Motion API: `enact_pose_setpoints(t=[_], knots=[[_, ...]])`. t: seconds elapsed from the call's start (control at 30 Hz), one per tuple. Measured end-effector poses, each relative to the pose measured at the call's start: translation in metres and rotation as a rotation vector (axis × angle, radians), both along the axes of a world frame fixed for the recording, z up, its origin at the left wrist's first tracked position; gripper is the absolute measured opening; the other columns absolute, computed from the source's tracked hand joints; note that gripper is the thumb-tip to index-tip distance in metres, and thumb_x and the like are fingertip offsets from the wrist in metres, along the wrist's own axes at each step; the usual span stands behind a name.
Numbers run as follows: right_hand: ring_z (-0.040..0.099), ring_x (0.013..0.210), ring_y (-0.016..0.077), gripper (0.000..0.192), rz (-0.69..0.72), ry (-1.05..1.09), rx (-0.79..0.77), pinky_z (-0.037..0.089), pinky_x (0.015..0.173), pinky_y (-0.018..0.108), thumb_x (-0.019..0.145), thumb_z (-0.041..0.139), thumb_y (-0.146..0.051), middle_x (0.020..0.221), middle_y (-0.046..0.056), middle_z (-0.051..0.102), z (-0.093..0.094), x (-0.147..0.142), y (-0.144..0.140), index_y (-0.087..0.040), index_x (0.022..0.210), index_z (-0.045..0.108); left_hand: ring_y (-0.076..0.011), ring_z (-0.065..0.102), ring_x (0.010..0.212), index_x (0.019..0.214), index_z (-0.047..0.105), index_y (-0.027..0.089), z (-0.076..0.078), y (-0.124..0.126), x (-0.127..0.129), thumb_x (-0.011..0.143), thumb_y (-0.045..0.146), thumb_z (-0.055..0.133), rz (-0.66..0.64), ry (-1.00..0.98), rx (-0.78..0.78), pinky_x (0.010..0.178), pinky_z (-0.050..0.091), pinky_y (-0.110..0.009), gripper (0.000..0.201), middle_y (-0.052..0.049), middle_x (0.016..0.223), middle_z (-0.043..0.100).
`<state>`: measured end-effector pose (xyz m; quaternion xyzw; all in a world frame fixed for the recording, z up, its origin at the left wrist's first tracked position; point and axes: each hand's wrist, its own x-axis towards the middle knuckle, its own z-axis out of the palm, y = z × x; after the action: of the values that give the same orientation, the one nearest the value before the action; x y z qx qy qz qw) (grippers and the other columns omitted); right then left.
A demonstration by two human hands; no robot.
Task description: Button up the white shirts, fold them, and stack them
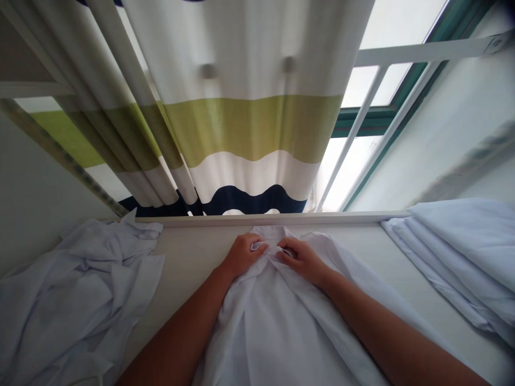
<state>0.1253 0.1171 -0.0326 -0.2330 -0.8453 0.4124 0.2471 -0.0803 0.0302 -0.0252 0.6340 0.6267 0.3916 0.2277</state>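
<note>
A white collared shirt (281,321) lies spread on the pale surface in front of me, its collar (270,232) at the far end. Just below the collar, my left hand (243,253) pinches a fold of the cloth between thumb and fingers. My right hand (300,258) grips another fold a short way to the right. Cloth bunches slightly between the two hands. The shirt's lower part runs toward me beneath both forearms and out of view.
Crumpled white garments (80,289) are heaped at the left. Folded white cloths (470,257) are stacked at the right. A low ledge (338,219) borders the pale surface (181,279) at the back. Beyond it hang striped curtains (253,128), beside a window with a white railing (362,112).
</note>
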Motion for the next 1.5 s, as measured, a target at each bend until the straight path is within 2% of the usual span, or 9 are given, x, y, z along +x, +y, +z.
enact_pose_setpoints(t=[0.13,0.33,0.47,0.67,0.77,0.97,1.1,1.17,1.5], knots=[[0.058,0.074,0.0188,0.013,0.015,-0.067,0.069,0.042,0.073,0.032,0.091,0.061,-0.035,0.081,0.001,0.069,-0.001,-0.007,-0.003,-0.024,0.093,0.068,-0.0181,0.061,0.076,0.08,0.07,0.017,0.002,0.001,0.006,0.089,0.04,0.061,0.031,-0.111,-0.02,0.071,0.045,-0.027,0.027,-0.002,0.079,0.069],[0.06,0.082,0.0189,0.008,-0.016,0.079,0.091,0.046,0.077,0.032,0.09,0.06,-0.028,0.089,0.003,0.065,0.001,-0.011,-0.004,-0.023,0.09,0.066,-0.016,0.058,0.072,0.078,0.07,0.015,0.007,0.002,0.01,0.085,0.039,0.064,0.018,-0.246,-0.083,0.067,0.044,-0.025,0.026,-0.001,0.075,0.068],[0.058,0.077,0.0178,0.005,-0.068,0.079,0.102,0.046,0.072,0.031,0.088,0.062,-0.028,0.084,0.002,0.063,0.001,-0.011,-0.004,-0.023,0.087,0.063,-0.0153,0.055,0.07,0.074,0.07,0.015,0.009,0.005,0.01,0.083,0.039,0.066,0.02,-0.323,-0.122,0.067,0.042,-0.025,0.026,-0.001,0.071,0.065],[0.059,0.077,0.0181,0.004,-0.108,0.082,0.155,0.046,0.072,0.031,0.088,0.062,-0.028,0.085,0.002,0.065,0.0,-0.012,-0.004,-0.024,0.089,0.061,-0.0128,0.047,0.061,0.068,0.067,0.016,0.009,0.008,0.019,0.082,0.039,0.065,0.122,-0.371,-0.158,0.06,0.037,-0.025,0.027,0.002,0.061,0.057],[0.061,0.08,0.019,0.006,-0.113,0.09,0.176,0.047,0.074,0.032,0.088,0.063,-0.028,0.088,0.002,0.067,-0.001,-0.012,-0.005,-0.025,0.093,0.062,-0.0115,0.043,0.057,0.066,0.064,0.016,0.007,0.008,0.022,0.083,0.039,0.064,0.13,-0.399,-0.175,0.057,0.035,-0.025,0.029,0.003,0.057,0.051],[0.061,0.079,0.0194,0.007,-0.106,0.072,0.177,0.047,0.074,0.032,0.088,0.063,-0.028,0.088,0.004,0.067,0.001,-0.01,-0.005,-0.025,0.094,0.066,-0.0121,0.043,0.059,0.066,0.064,0.015,0.007,0.005,0.022,0.089,0.044,0.058,0.088,-0.365,-0.16,0.056,0.034,-0.025,0.037,0.003,0.059,0.05],[0.061,0.077,0.0178,0.006,-0.119,0.105,0.161,0.048,0.073,0.03,0.086,0.064,-0.025,0.086,0.002,0.066,0.001,-0.008,-0.003,-0.024,0.091,0.066,-0.0149,0.053,0.07,0.086,0.073,0.015,0.01,0.001,0.018,0.088,0.043,0.062,-0.009,-0.286,-0.125,0.064,0.039,-0.025,0.03,-0.001,0.077,0.068],[0.061,0.077,0.017,0.006,-0.121,0.11,0.167,0.047,0.072,0.029,0.085,0.066,-0.025,0.086,0.002,0.066,0.0,-0.008,-0.002,-0.023,0.091,0.066,-0.0151,0.055,0.071,0.092,0.075,0.015,0.01,0.0,0.016,0.086,0.041,0.065,-0.014,-0.249,-0.131,0.064,0.04,-0.025,0.029,-0.002,0.084,0.072],[0.062,0.076,0.0156,0.008,-0.076,0.17,0.113,0.048,0.072,0.029,0.084,0.071,-0.021,0.086,0.001,0.068,-0.003,-0.006,0.003,-0.022,0.09,0.066,-0.0172,0.061,0.079,0.096,0.074,0.016,0.002,0.002,0.015,0.091,0.037,0.059,-0.031,-0.127,-0.127,0.072,0.044,-0.027,0.026,-0.003,0.088,0.072]])
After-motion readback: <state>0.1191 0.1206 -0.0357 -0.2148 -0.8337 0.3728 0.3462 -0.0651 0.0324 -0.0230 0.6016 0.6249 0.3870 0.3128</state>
